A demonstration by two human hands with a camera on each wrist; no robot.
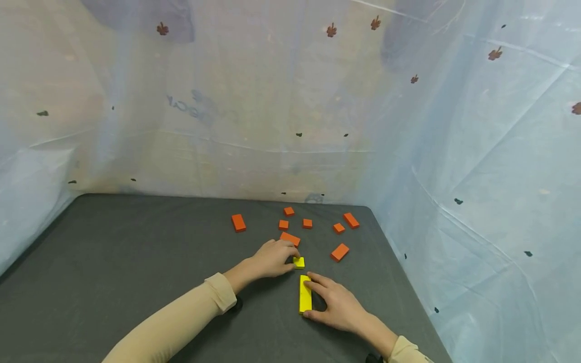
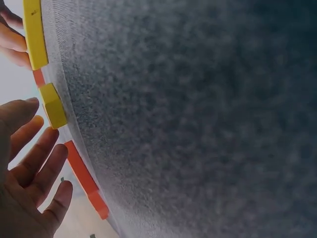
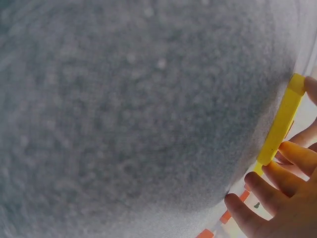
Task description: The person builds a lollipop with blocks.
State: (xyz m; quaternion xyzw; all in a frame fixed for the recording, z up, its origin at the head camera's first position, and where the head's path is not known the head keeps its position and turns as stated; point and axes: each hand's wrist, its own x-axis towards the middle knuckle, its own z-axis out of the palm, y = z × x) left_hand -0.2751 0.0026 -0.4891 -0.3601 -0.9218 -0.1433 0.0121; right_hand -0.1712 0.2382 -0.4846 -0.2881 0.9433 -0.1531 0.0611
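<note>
My left hand (image 1: pixel 272 259) is at a small yellow block (image 1: pixel 299 263), with thumb and index fingertips pinching its left side. In the left wrist view the thumb and fingers curve about that small block (image 2: pixel 53 106), the other fingers spread. My right hand (image 1: pixel 340 306) holds a long yellow block (image 1: pixel 305 301) lying flat, its length pointing away from me. The right wrist view shows the thumb at one end of the long block (image 3: pixel 282 119) and fingertips at the other. A short gap separates the two yellow blocks. An orange block (image 1: pixel 290 238) lies just beyond the left hand.
More orange blocks lie scattered toward the back: a long one (image 1: pixel 238 223) at left, small ones (image 1: pixel 283 225) in the middle, and longer ones (image 1: pixel 340 252) at right. The dark table (image 1: pixel 136 262) meets hanging pale plastic sheets (image 1: pixel 236 101) behind and on the right.
</note>
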